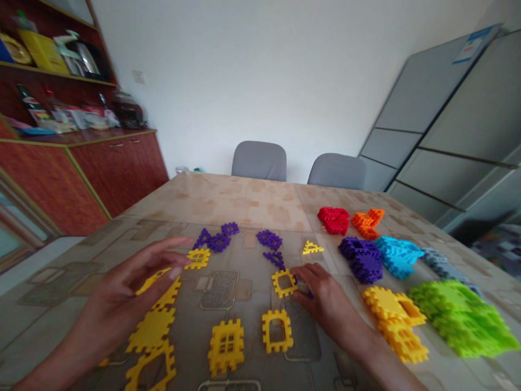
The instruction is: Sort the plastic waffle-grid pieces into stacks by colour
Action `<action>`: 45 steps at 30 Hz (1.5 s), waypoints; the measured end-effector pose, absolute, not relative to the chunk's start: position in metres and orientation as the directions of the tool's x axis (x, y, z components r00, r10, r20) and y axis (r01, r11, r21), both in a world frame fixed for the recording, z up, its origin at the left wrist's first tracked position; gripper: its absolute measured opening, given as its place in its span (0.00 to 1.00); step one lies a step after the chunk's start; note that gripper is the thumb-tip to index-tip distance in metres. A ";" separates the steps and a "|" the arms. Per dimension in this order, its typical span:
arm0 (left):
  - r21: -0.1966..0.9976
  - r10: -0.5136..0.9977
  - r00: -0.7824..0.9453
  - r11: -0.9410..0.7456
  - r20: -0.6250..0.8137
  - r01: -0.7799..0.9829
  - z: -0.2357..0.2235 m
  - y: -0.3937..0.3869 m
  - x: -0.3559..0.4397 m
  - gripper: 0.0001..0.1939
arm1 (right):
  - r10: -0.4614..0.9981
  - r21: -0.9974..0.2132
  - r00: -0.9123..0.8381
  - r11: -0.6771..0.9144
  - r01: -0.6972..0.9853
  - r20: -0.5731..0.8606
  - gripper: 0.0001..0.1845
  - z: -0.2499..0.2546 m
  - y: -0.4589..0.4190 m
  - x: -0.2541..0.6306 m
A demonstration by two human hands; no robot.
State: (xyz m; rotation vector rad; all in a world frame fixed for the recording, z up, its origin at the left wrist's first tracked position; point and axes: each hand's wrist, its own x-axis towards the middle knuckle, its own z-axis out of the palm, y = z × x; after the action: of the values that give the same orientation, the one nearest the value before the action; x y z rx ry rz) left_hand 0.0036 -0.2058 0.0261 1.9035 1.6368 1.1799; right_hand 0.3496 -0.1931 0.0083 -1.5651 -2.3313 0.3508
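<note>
My left hand (134, 288) is open, fingers apart, over yellow interlocking building tiles. Partly under it lie a solid yellow square tile (151, 329) and a yellow frame tile (167, 365); a small yellow window tile (198, 258) sits just beyond its fingertips. The thumb and fingers of my right hand (321, 290) close at the right edge of a yellow square frame tile (277, 283). Bits of purple show among those fingers, mostly hidden. Nearer me are another yellow frame tile (265, 331) and a thick yellow window tile (226, 355). Purple triangle tiles (278, 259) lie just past the right hand.
More purple tiles (220, 242) and a yellow triangle (312, 248) lie farther back. On the right are piles of red (334, 219), orange (367, 222), purple (361, 259), blue (398, 255), grey (445, 266), yellow (393, 317) and green tiles (459, 315). Two chairs (259, 159) stand behind the table.
</note>
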 end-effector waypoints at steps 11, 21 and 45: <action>0.790 0.926 -0.075 -0.271 0.369 0.550 0.041 -0.195 -0.028 0.24 | 0.810 -0.214 -0.585 0.576 0.789 0.026 0.28 0.003 -0.172 0.335; 0.469 0.947 0.295 -0.318 0.126 0.824 -0.001 -0.189 -0.082 0.23 | 0.750 -0.218 -0.661 0.648 0.730 0.018 0.34 -0.003 -0.161 0.339; 0.460 0.975 0.109 -0.188 0.192 0.868 0.032 -0.190 -0.064 0.25 | 0.881 -0.298 -0.442 0.473 0.829 0.171 0.23 -0.023 -0.229 0.346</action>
State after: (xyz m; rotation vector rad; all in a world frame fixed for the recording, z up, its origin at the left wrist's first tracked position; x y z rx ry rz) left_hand -0.0641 -0.1904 0.0317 2.1530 1.8340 0.6732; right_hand 0.3463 -0.2290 -0.0225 -1.4520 -2.4241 0.2443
